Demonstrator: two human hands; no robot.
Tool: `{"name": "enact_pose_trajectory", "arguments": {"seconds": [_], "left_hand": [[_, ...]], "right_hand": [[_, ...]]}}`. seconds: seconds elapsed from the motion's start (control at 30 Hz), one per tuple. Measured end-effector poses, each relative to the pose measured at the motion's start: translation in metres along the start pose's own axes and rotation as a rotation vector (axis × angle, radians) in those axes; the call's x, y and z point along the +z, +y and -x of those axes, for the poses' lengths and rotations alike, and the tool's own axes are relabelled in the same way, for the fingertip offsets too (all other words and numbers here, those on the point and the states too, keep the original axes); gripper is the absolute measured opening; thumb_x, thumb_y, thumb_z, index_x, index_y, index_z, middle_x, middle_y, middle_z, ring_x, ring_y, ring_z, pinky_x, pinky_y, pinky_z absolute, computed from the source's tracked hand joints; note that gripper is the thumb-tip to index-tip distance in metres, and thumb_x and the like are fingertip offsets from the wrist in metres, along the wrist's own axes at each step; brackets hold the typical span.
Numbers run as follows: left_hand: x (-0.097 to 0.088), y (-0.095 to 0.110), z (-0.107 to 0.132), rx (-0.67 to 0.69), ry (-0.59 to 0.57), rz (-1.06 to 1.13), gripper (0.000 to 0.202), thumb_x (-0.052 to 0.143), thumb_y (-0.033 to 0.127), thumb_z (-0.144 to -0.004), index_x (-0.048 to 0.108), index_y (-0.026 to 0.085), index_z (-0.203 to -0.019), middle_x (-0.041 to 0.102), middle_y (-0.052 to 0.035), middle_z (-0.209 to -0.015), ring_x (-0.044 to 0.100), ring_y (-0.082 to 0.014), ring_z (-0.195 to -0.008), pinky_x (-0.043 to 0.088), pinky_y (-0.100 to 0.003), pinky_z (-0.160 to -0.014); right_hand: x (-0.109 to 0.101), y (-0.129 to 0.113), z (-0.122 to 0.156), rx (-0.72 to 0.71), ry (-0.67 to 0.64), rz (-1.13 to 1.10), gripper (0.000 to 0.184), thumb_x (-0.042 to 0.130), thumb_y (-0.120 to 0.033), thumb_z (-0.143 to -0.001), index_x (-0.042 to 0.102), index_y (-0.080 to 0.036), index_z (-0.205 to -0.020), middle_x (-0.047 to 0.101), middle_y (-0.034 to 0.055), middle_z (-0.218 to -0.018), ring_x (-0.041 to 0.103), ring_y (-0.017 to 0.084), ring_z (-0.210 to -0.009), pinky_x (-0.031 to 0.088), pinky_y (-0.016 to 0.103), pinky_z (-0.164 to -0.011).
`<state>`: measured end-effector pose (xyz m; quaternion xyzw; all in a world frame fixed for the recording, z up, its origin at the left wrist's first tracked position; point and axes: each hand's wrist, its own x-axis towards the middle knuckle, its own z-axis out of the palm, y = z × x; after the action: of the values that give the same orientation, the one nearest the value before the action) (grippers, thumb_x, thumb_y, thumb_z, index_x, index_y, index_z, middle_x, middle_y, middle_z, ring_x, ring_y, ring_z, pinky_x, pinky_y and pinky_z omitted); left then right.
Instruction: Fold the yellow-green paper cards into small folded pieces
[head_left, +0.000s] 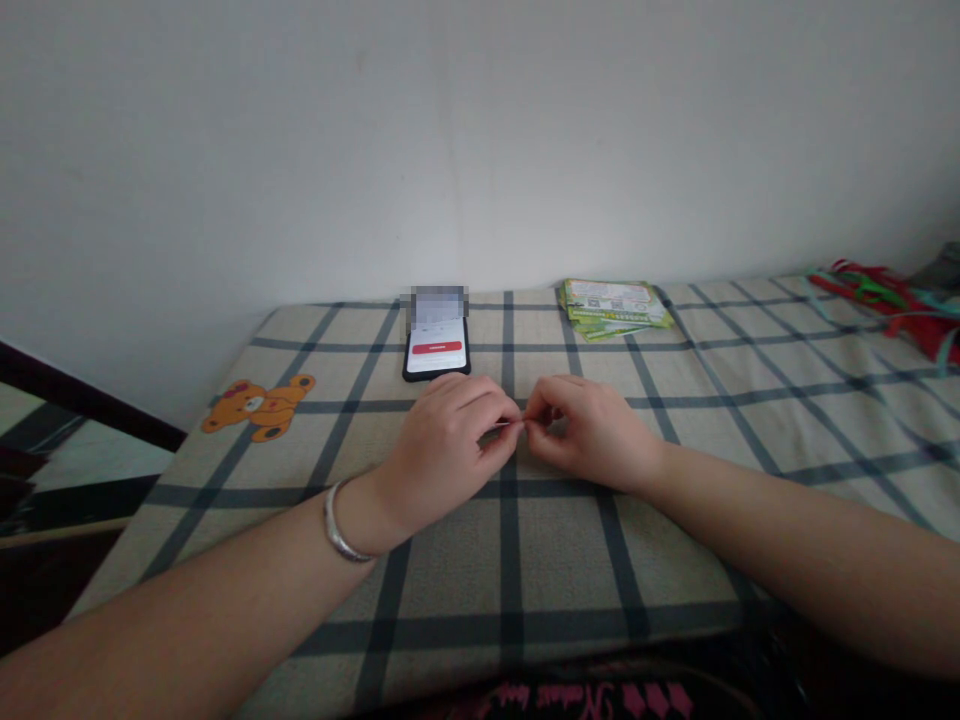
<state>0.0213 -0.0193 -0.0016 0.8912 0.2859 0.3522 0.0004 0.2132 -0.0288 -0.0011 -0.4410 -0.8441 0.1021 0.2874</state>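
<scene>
You pinch a short, thin pale strip [508, 423], too small to see clearly, held level between your left hand [442, 450] and right hand [585, 432].

Bangle [341, 520]: polished metal, glossy. Bed cover [450, 590]: matt woven cloth; leaflets [615, 308]: shiny paper. Pinched strand [510, 423]: material too fine to tell.

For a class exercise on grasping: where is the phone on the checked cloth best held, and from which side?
Pinch the long side edges of the phone, coming from the near side with the left hand, which is just in front of it. It lies flat, screen up, on the cloth, so its black case edges probably give the surest hold.
</scene>
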Motion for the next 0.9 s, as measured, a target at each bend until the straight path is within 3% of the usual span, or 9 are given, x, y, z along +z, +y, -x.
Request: {"name": "enact_pose_trajectory", "arguments": {"seconds": [0.2, 0.9], "left_hand": [[-0.0003, 0.0005, -0.0006, -0.01, 0.023, 0.006, 0.009, 0.06, 0.01, -0.082, 0.06, 0.014, -0.075, 0.063, -0.0033, -0.075, 0.057, -0.0176, -0.074, 0.045, -0.032, -0.071], [-0.0017, -0.0026, 0.0, -0.059, 0.037, 0.104, 0.008, 0.059, 0.009, -0.082, 0.06, 0.016, -0.077, 0.063, -0.0015, -0.076, 0.058, -0.015, -0.075, 0.045, -0.029, -0.071]], "right_hand": [[-0.0002, -0.0001, -0.0006, 0.063, -0.008, -0.065, 0.003, 0.057, -0.021, -0.075, 0.056, -0.019, -0.076, 0.063, -0.0012, -0.071, 0.056, 0.012, -0.065, 0.037, 0.023, -0.058], [0.0002, 0.0069, -0.0023, 0.011, -0.008, -0.153, 0.008, 0.055, -0.015, -0.073, 0.059, -0.018, -0.079, 0.063, -0.0004, -0.073, 0.058, 0.012, -0.067, 0.042, 0.025, -0.061]]}}
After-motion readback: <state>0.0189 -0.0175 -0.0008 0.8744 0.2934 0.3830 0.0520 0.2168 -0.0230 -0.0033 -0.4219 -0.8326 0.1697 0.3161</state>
